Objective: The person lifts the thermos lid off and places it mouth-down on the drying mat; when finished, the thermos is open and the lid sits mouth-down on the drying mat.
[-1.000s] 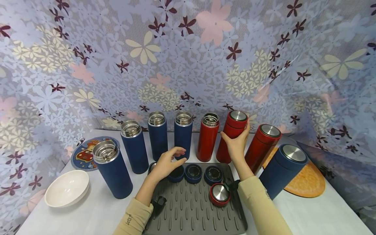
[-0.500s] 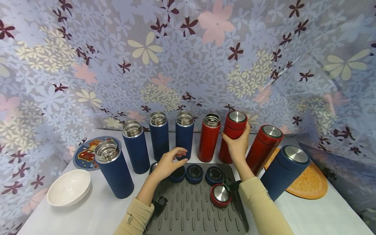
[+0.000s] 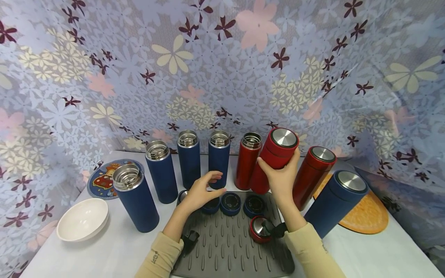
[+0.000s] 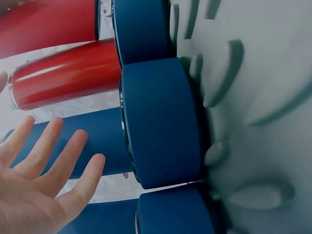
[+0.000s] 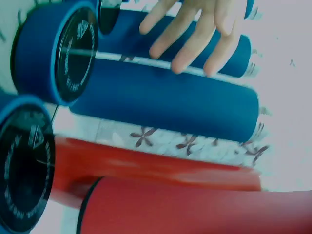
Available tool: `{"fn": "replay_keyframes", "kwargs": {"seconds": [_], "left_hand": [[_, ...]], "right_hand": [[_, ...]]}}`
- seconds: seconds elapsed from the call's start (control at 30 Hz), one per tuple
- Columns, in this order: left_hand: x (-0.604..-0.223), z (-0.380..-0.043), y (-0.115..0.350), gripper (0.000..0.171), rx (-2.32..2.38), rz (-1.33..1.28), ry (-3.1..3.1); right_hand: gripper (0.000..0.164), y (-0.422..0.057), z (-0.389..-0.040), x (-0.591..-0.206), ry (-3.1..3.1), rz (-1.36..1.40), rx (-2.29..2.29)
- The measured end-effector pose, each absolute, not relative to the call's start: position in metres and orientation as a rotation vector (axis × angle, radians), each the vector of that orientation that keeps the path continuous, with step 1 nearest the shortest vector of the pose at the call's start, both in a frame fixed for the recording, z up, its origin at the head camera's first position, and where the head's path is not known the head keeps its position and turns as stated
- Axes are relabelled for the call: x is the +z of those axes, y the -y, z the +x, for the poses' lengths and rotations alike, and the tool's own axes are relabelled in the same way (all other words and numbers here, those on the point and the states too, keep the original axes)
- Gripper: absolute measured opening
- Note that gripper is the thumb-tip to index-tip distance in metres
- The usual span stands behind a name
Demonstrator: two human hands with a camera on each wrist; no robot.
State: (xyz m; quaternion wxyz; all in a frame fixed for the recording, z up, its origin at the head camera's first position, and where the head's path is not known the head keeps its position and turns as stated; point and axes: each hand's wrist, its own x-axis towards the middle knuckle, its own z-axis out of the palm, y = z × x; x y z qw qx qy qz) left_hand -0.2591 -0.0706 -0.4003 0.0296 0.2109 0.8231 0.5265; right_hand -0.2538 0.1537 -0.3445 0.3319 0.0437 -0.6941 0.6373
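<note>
My right hand (image 3: 283, 179) grips a capped red thermos bottle (image 3: 279, 144) around its upper body. The bottle leans, its top to the right, and appears raised off the table; in the right wrist view its red side and dark-edged base (image 5: 204, 209) fill the lower right. Beside it on the left stands an uncapped red bottle (image 3: 246, 168). My left hand (image 3: 201, 193) hovers over the blue lids, its fingers spread and loosely bent, holding nothing. Several blue lids (image 3: 231, 204) line the back of the grey ridged mat (image 3: 222, 247), and a red lid (image 3: 259, 230) sits near its right side.
Several uncapped blue bottles (image 3: 160, 173) stand at left and centre. To the right are a capped red bottle (image 3: 309, 179) and a capped blue bottle (image 3: 333, 206). A white bowl (image 3: 81, 220), a cartoon mat (image 3: 99, 185) and an orange round mat (image 3: 368, 216) lie at the sides.
My right hand has lifted the capped red bottle toward me and tilted it, its base shifting left toward the uncapped red bottle. My left hand has hardly moved.
</note>
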Motion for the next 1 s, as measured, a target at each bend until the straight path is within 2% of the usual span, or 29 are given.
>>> {"fn": "replay_keyframes", "kwargs": {"seconds": [0.23,0.73,1.0], "left_hand": [[-0.4,-0.26,0.07,0.055,1.644,0.673,-2.531],[-0.396,-0.258,0.073,0.055,1.648,0.703,-2.56],[-0.388,-0.255,0.077,0.054,1.718,0.729,-2.58]], "right_hand": [[0.082,-0.145,-0.237,-0.341,1.776,0.152,1.745],[0.077,-0.135,-0.227,-0.344,1.872,0.176,1.768],[0.083,-0.131,-0.223,-0.345,2.032,0.227,1.673]]}}
